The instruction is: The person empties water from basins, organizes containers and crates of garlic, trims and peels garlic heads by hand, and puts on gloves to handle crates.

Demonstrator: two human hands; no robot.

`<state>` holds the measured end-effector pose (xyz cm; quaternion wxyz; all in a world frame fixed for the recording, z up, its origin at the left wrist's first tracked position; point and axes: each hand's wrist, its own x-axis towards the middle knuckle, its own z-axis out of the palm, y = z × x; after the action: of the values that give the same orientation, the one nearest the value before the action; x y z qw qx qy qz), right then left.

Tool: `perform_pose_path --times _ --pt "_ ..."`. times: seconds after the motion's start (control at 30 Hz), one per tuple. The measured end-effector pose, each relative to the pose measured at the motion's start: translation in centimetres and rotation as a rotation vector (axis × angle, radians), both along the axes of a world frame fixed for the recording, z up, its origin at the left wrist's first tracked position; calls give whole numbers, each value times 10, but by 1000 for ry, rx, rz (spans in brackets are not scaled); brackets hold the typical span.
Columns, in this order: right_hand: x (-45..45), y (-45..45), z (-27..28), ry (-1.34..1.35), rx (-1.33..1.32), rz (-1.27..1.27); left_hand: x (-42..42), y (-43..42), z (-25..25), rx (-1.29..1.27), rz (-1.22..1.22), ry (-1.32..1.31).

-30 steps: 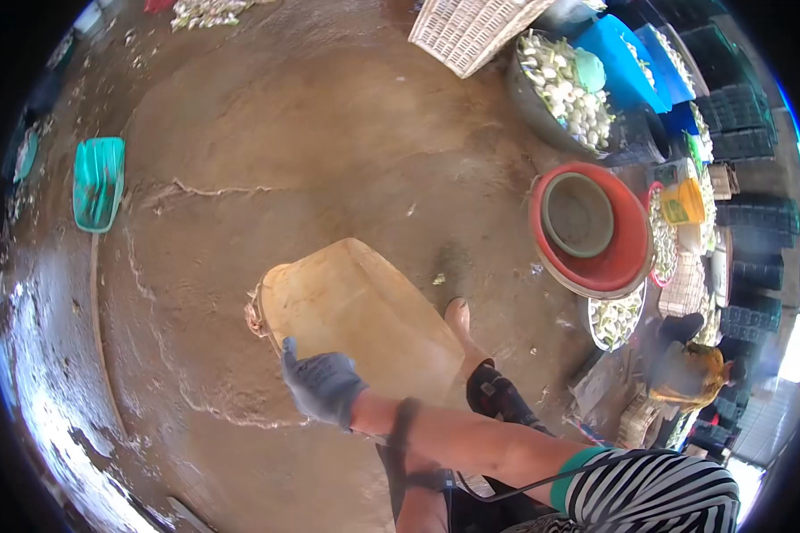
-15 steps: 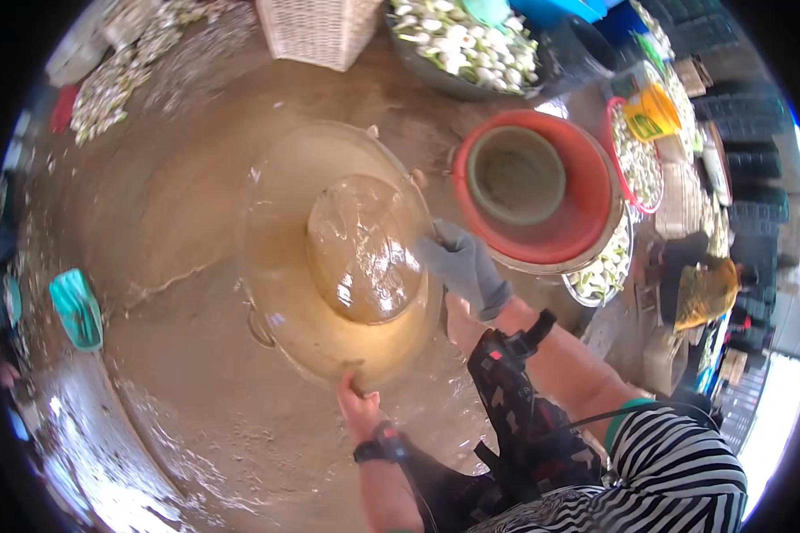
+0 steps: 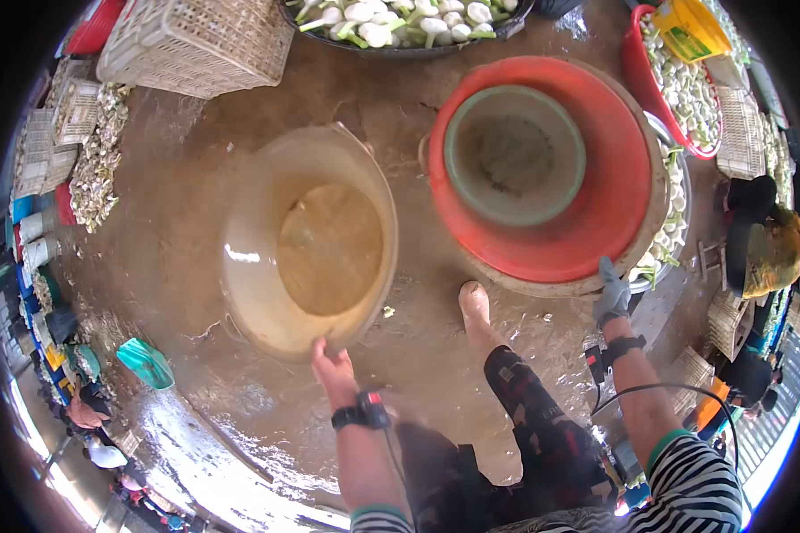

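My bare left hand (image 3: 333, 369) is at the near rim of a large beige tub (image 3: 253, 266), fingers partly spread; whether it touches the rim is unclear. The tub stands upright on the wet floor, with a brownish round bottom. My right hand (image 3: 612, 293), in a grey glove, is at the near edge of a stack of tubs, its fingers pointing up along the rim. In that stack a red tub (image 3: 609, 178) sits inside a beige one, and a smaller green-rimmed basin (image 3: 516, 155) lies in the red tub.
Woven baskets (image 3: 196, 44) and a dark tub of white bulbs (image 3: 418, 22) stand at the top. A red tub of bulbs (image 3: 684, 98) and a yellow bucket (image 3: 692, 31) are upper right. A green scoop (image 3: 147, 362) lies left. Another person (image 3: 769, 253) is at the right.
The beige tub has gone from tipped up to standing on the floor. My right hand has left it and moved right to the tub stack. The view has shifted toward the stack.
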<state>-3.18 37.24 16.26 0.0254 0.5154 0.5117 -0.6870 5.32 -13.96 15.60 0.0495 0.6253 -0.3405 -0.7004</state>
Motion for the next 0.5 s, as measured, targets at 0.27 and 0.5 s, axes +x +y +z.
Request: perform_pose_path --times 0.27,0.5 --pt "-22 1 50 -124 173 321 -77 181 -58 426 -501 111" --pt "-18 -4 95 1 914 993 -105 260 -46 439 -423 -105"
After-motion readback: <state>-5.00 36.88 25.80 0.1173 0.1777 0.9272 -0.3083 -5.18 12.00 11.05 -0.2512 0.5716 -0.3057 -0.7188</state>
